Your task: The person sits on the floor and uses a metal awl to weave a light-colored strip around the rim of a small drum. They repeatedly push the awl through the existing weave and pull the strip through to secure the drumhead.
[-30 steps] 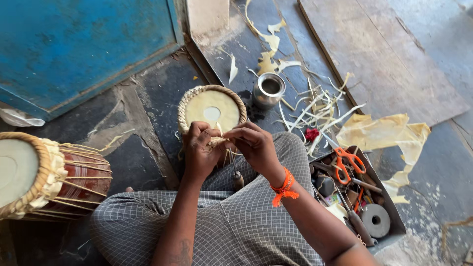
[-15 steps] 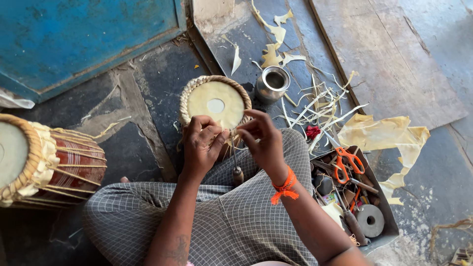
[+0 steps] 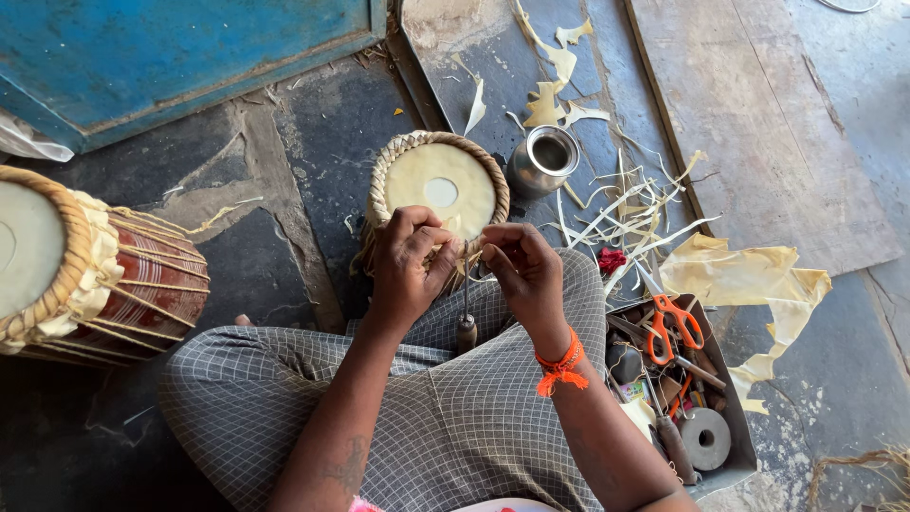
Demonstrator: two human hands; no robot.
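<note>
Both forearms are bare, without sleeves. An orange thread band circles the right wrist. The legs wear a grey checked cloth.

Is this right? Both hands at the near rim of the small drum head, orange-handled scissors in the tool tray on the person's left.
Not quite. Both the left hand and the right hand are at the near rim of the small drum head, but the orange-handled scissors lie in the tool tray on the person's right, as the head view shows.

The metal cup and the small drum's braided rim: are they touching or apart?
Apart. The head view shows a strip of dark floor between the metal cup and the drum's braided rim.
</note>
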